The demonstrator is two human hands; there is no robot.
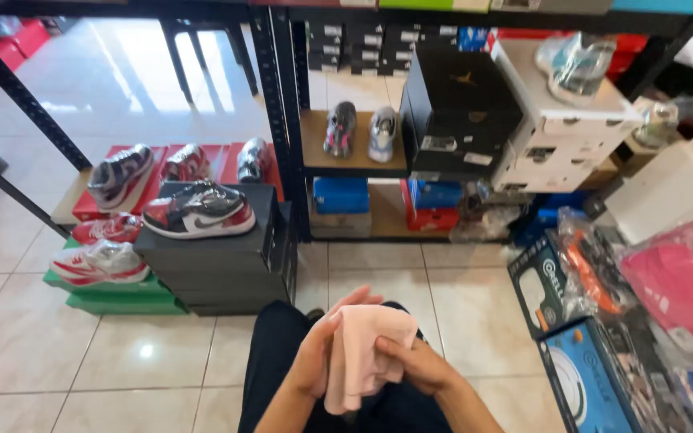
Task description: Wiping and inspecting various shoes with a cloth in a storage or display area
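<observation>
Head view: both hands closed on a soft pale pink folded cloth (366, 353) over the lap, above the glossy beige tiled floor (34, 337).

Cloth hangs long axis near vertical, between the palms. Left hand (321, 357) wraps its left edge, fingers curled together over the top; right hand (415, 362) pinches the right side, thumb on the front. Both touching, equally near.

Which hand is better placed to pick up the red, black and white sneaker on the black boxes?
Left, probably. The sneaker sits up-left of the left hand. Both hands hold the pink cloth; the right hand lies farther away.
</observation>
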